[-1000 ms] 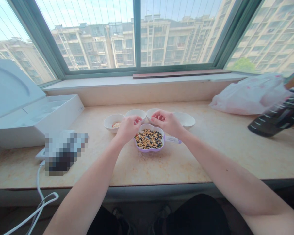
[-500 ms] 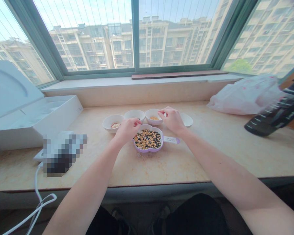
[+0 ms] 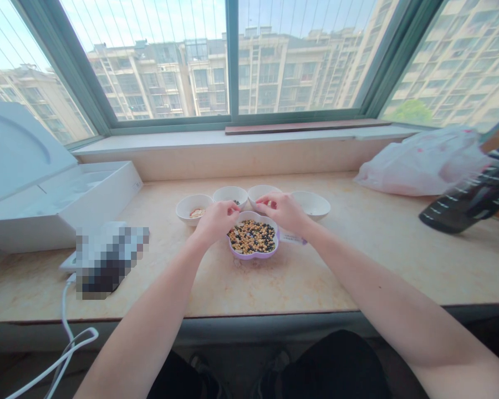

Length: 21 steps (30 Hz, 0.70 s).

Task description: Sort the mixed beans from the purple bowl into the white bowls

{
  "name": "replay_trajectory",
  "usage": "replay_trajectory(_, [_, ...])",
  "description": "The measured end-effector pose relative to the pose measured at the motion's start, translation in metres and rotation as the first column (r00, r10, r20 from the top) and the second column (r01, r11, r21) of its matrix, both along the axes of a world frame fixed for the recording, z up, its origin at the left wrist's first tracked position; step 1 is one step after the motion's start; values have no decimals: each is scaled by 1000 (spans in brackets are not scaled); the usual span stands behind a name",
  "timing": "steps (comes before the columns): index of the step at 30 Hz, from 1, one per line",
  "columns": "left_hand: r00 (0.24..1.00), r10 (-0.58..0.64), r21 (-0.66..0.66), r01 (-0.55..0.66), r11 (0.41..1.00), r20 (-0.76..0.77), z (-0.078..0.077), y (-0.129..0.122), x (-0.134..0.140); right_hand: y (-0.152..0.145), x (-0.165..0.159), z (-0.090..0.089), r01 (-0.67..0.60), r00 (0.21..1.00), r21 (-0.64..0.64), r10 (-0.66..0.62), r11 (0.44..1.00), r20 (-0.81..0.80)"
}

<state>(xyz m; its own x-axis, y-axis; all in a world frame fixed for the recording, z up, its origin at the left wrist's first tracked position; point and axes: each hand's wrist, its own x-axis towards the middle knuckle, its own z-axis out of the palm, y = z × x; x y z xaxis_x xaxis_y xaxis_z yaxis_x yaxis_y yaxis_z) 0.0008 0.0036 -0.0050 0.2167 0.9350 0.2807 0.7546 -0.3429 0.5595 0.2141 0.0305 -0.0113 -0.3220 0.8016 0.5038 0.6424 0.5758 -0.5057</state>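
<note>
A flower-shaped dish [image 3: 253, 256] with a purple rim holds mixed beans [image 3: 251, 236], black, tan and greenish. At its upper left edge is my left hand [image 3: 217, 223], fingertips pinched together; anything between them is too small to see. My right hand [image 3: 286, 212] hovers over the back right of the dish, in front of a white bowl [image 3: 255, 191] whose contents it mostly covers. Its fingers are bent into a pinch, contents hidden. Behind my left hand, a white bowl [image 3: 224, 192] has a few dark beans. Another white bowl [image 3: 183, 210] holds pale and reddish pieces.
A fourth white bowl [image 3: 321, 204] stands right of my right hand. A labelled handle [image 3: 291, 238] juts from the dish. An open white box [image 3: 95, 194] and a blurred-out object with a cable [image 3: 64, 316] lie left; a plastic bag [image 3: 416, 163] and dark bottle [image 3: 453, 208] lie right.
My right hand has moved left and down from the third bowl towards the purple-rimmed dish, uncovering more of the fourth bowl. My left hand stays about where it was.
</note>
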Motion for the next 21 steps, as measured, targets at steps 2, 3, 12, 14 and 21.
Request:
replay_trajectory(2, [993, -80, 3, 81, 997, -86, 1, 0, -2, -4, -4, -1, -52, 999, -39, 52, 998, 8])
replay_trajectory(3, [982, -133, -6, 133, 991, -136, 2, 0, -3, -6, -5, -1, -65, 998, -48, 66, 997, 13])
replay_trajectory(12, [877, -312, -46, 318, 947, -364, -1, 6, -8, -7, -5, 0, -119, 992, -94, 123, 988, 40])
replay_trajectory(14, [870, -325, -42, 334, 942, -369, -2, 6, -9, -10, -6, 1, -133, 989, -120, 140, 984, 50])
replay_trajectory(21, [841, -368, -39, 385, 922, -396, 4, -2, 0, -13, -7, 4, -148, 986, -129, 157, 981, 65])
